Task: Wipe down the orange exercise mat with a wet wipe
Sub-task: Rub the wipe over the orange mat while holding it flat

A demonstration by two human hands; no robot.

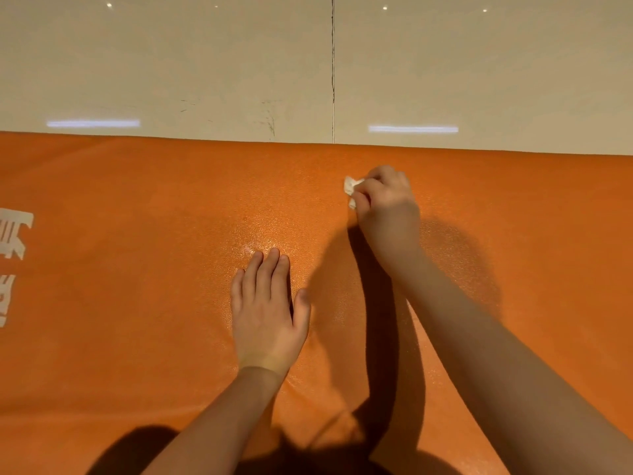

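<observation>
The left hand (269,310) rests flat, fingers straight and together, on the orange exercise mat (137,286) filling the near view. Farther right, the right hand (387,207) grips a crumpled wet wipe (351,187), pressing it onto the mat near its far edge. Beyond lies beige tiled floor (205,63).

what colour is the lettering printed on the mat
White lettering, at the orange mat's left edge in the head view.

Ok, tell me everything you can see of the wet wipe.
The wet wipe is a small white wad, crumpled and soft-looking. Most of it is hidden under the right hand, whose curled fingers grip it; only its left end pokes out. It lies against the orange mat, close to the mat's far edge.
</observation>
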